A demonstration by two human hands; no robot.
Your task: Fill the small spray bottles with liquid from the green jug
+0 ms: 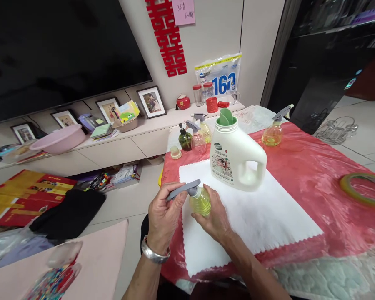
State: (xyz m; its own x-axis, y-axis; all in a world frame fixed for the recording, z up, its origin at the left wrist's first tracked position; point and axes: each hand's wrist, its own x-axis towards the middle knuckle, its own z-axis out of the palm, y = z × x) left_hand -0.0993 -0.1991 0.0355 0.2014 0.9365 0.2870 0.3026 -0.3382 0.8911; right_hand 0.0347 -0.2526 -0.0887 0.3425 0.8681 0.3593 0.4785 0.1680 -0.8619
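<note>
- The left hand (164, 214) is gripping the grey trigger head (183, 189) of a small spray bottle (200, 202), and the right hand (215, 218) is clasping its yellow-filled body.
- The bottle is sitting between both hands, over the near left part of a white cloth (268, 221) on the red-covered bench (315, 175).
- Just behind, a white detergent jug (234, 156) is standing upright on the cloth.
- Farther back, three small bottles (195, 137) are clustering together, with another spray bottle (273, 132) well apart to their right.

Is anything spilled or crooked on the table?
No spill shows. The jug's green cap looks tilted, not screwed down, and a beige lid lies loose by the small bottles.
</note>
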